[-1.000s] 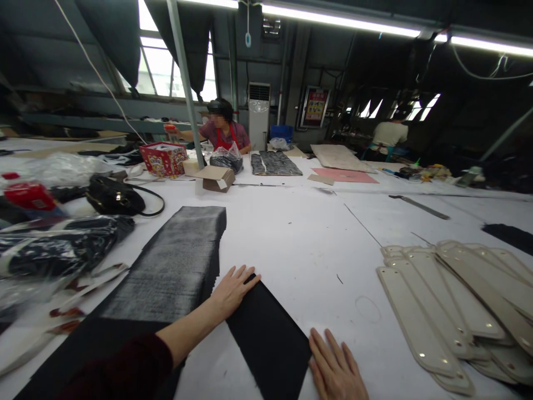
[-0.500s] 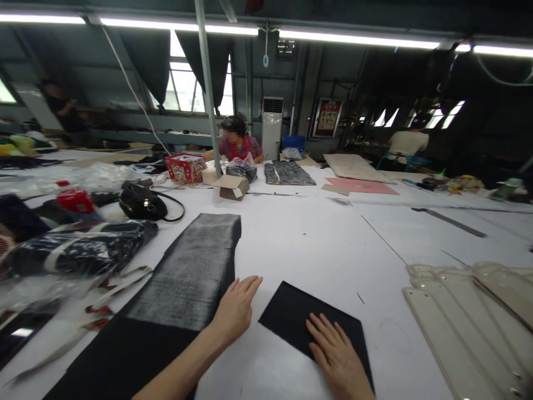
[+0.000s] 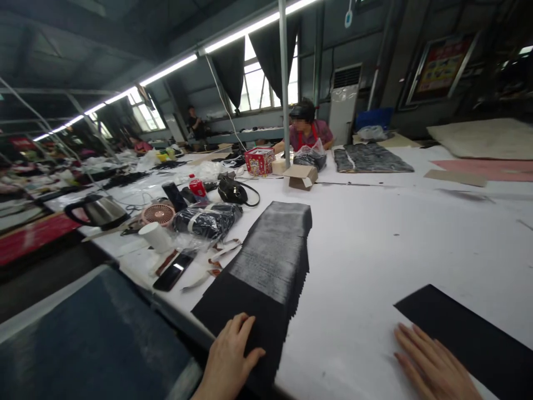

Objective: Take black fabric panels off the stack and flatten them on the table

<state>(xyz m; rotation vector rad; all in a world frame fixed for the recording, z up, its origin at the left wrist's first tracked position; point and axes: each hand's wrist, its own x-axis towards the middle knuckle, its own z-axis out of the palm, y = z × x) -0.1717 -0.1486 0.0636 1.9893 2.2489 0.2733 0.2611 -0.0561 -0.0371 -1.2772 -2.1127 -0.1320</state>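
Note:
A long fanned stack of black fabric-like pieces [image 3: 266, 255] runs along the white table, its far part greyish and its near part plain black. My left hand [image 3: 233, 353] is over the stack's near left edge, thumb apart from the fingers; whether it touches the top piece I cannot tell. Over to the right, a single flat black piece [image 3: 470, 339] lies on the table. My right hand [image 3: 433, 361] rests flat at its near left edge, fingers stretched out, gripping nothing.
Left of the stack are a phone [image 3: 174, 271], white cup [image 3: 155, 238], pink fan [image 3: 158, 214], kettle [image 3: 102, 211] and plastic-wrapped bundle [image 3: 208, 219]. A black bag [image 3: 233, 190], cardboard box [image 3: 300, 176] and pole [image 3: 285, 83] stand farther back. A co-worker [image 3: 308, 130] sits across the table [image 3: 353, 250].
The view has swung left. My left hand has moved from beside the stack's middle to its near end. My right hand has shifted from on top of the single black piece to its near edge.

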